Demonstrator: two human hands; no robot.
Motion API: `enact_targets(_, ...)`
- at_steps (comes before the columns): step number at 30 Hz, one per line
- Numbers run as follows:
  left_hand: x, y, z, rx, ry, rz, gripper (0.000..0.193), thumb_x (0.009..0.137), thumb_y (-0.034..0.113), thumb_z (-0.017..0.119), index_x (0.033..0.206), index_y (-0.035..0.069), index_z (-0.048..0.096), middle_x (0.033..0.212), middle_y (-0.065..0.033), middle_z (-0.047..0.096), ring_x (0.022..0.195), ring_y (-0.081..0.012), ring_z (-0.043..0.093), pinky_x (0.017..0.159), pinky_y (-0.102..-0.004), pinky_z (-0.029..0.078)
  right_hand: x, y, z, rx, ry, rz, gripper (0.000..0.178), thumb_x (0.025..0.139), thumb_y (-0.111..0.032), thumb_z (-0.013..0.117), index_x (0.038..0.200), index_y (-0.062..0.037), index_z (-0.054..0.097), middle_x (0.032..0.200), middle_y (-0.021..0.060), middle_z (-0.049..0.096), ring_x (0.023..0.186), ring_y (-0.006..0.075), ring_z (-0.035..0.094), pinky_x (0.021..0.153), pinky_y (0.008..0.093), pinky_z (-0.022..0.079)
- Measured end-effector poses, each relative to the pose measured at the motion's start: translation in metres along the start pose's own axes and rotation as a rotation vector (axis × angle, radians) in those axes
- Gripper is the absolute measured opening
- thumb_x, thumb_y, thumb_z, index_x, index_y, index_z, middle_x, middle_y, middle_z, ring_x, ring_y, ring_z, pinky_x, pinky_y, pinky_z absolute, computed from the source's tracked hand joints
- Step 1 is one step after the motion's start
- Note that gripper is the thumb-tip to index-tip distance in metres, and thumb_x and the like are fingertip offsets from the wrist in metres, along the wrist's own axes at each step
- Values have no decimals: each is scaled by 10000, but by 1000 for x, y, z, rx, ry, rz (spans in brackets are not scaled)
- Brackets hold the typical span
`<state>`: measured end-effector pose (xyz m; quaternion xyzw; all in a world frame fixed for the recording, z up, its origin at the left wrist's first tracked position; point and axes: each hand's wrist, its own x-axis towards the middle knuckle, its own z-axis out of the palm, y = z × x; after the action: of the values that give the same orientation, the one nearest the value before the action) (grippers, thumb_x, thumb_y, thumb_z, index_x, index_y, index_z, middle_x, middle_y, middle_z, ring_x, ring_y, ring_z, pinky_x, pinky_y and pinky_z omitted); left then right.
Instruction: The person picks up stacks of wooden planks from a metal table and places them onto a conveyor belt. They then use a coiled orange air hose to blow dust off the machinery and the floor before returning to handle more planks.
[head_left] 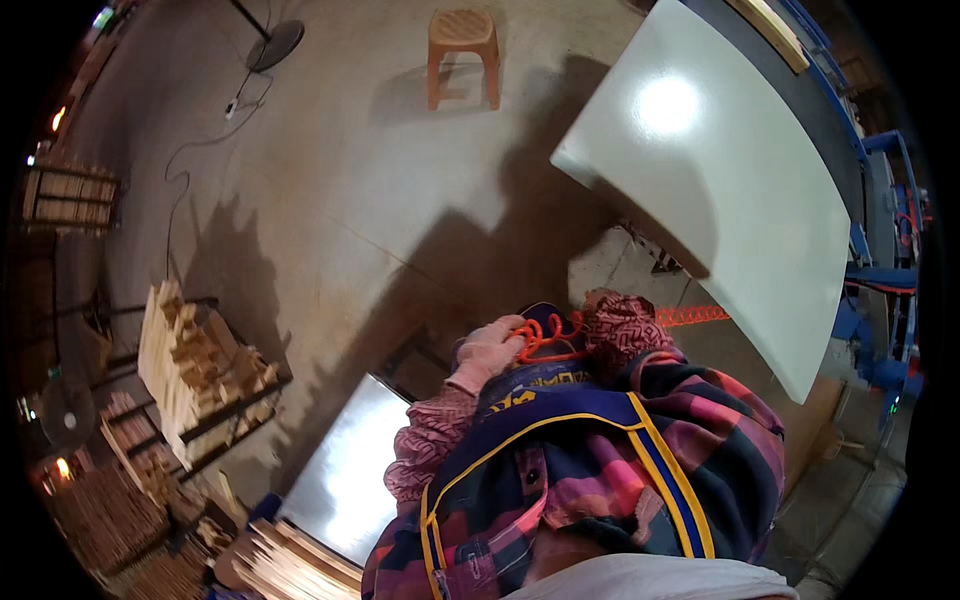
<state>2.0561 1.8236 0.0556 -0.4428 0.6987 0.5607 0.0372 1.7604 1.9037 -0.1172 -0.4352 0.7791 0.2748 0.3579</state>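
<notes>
- Bright orange-red coiled hose (545, 340) is bunched in loose loops at the apron (540, 395) front, pinched by the left hand (490, 352).
- Right hand (598, 297) is mostly hidden by its sleeve (628, 328); can't tell if anything's gripped.
- Right side's bounded by the white tabletop's (745, 190) edge; moving room's given by concrete floor (340, 190) ahead.

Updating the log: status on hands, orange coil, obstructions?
Left hand gloved, at orange coil, grip unclear. Right hand mostly hidden by patterned sleeve. Coil looped by apron, trailing right. Pale panel hides coil's far end.
</notes>
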Motion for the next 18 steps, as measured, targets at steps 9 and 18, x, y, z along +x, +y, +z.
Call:
enact_targets(9,109,8,-135,281,-317,-3,488,857,465,564,1266,201,594,1213,-126,639,1130,-330,594,966,-415,460,93,-61,-49,169,77,208,242,871,-254,555,877,-29,643,860,172,639,809,294,638,667,407,494)
enact_targets(18,225,13,-288,429,-290,100,470,868,421,583,1278,192,567,1176,-157,647,1105,-350,601,941,-431,473,311,-174,-74,155,345,351,233,922,-191,508,801,-31,628,742,153,629,684,271,637,555,401,487)
